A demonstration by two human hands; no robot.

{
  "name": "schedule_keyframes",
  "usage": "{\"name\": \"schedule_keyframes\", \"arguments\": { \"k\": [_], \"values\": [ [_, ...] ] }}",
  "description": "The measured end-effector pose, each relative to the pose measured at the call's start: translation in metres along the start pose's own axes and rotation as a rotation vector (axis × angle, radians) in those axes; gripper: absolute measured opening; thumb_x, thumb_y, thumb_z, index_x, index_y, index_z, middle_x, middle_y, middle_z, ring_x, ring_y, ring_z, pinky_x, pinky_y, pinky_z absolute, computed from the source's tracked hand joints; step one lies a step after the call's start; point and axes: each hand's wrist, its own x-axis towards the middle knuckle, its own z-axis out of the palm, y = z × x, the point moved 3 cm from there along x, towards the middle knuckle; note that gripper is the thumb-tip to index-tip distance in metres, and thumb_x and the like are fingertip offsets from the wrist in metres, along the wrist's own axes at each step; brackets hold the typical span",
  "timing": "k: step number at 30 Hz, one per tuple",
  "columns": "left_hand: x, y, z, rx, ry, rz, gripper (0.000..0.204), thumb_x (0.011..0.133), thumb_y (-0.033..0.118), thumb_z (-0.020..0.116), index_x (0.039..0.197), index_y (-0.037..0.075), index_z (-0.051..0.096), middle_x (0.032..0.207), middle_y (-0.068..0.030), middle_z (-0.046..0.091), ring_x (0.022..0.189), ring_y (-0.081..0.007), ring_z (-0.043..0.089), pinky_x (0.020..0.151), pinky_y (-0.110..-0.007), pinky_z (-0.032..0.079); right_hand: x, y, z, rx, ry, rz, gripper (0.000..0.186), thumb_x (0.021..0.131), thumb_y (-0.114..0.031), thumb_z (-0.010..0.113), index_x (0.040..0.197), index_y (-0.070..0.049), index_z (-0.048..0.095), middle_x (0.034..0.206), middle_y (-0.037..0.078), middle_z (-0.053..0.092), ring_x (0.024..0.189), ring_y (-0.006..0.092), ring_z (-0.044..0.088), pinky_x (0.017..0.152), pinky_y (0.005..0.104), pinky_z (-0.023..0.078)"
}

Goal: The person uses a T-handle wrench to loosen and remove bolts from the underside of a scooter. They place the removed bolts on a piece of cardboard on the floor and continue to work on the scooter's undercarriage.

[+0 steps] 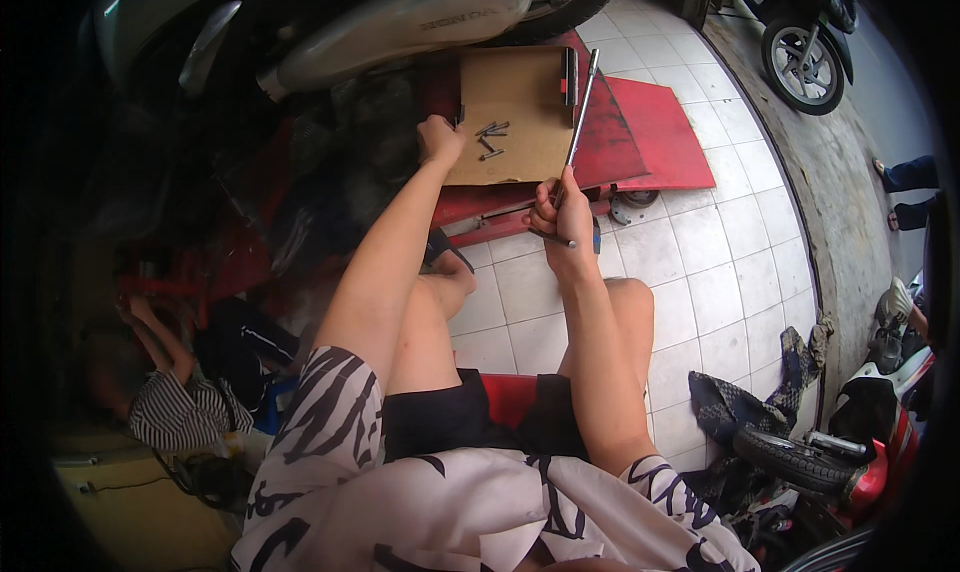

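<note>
My right hand [563, 217] is closed around a long chrome socket wrench [583, 107]. Its shaft points away from me along the right edge of a cardboard sheet [520, 82], and a short dark bar [553, 238] sticks out beneath my fingers. At the cardboard's left edge my left hand [440, 141] has its fingers curled in; whatever they grip is too small and dark to make out. Several loose bolts [490, 137] lie on the cardboard, just right of my left hand.
A red lift platform [660, 137] supports the cardboard, under a motorbike with a silver cover [410, 30]. To the left crouches another person in a striped shirt [185, 412]. A dark cloth [735, 412] and a tyre [800, 462] lie at lower right on the white tiles.
</note>
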Motion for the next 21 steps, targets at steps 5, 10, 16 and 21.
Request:
{"name": "schedule_keyframes", "arguments": {
  "k": [5,10,16,21],
  "values": [
    [-0.006,-0.004,0.003,-0.191,0.108,0.007,0.017,0.073,0.016,0.071,0.079,0.001,0.070,0.076,-0.0181,0.068,0.075,-0.0309,0.068,0.069,-0.039,0.054,0.004,-0.001,-0.005,0.005,0.030,0.004,0.052,0.100,-0.047,0.031,0.070,-0.007,0.047,0.047,-0.004,0.027,0.038,0.0094,0.024,0.049,0.0265,0.039],
    [-0.044,-0.006,-0.007,-0.148,-0.067,0.226,0.020,0.075,0.020,0.072,0.083,0.001,0.070,0.071,-0.0109,0.069,0.067,-0.0197,0.069,0.063,-0.030,0.053,0.004,-0.003,-0.001,0.019,0.019,-0.013,0.053,0.100,-0.048,0.031,0.071,-0.007,0.048,0.047,-0.004,0.027,0.038,0.0091,0.026,0.049,0.0257,0.039],
    [-0.128,0.012,-0.080,-0.427,-0.143,0.340,0.016,0.082,0.009,0.066,0.094,-0.001,0.067,0.076,-0.0077,0.066,0.065,-0.0106,0.063,0.056,-0.023,0.049,0.005,-0.001,-0.001,-0.011,-0.139,-0.019,0.046,0.099,-0.044,0.032,0.071,-0.009,0.046,0.046,-0.006,0.023,0.036,0.0093,0.020,0.055,0.0285,0.040],
    [-0.247,-0.011,-0.166,-0.271,-0.359,0.297,0.013,0.081,0.006,0.064,0.092,0.000,0.067,0.085,-0.0091,0.066,0.072,-0.0165,0.063,0.058,-0.027,0.049,-0.005,0.007,0.005,0.002,-0.176,0.049,0.045,0.097,-0.042,0.033,0.071,-0.008,0.047,0.045,-0.006,0.024,0.035,0.0091,0.020,0.054,0.0273,0.040]
  ]
}}
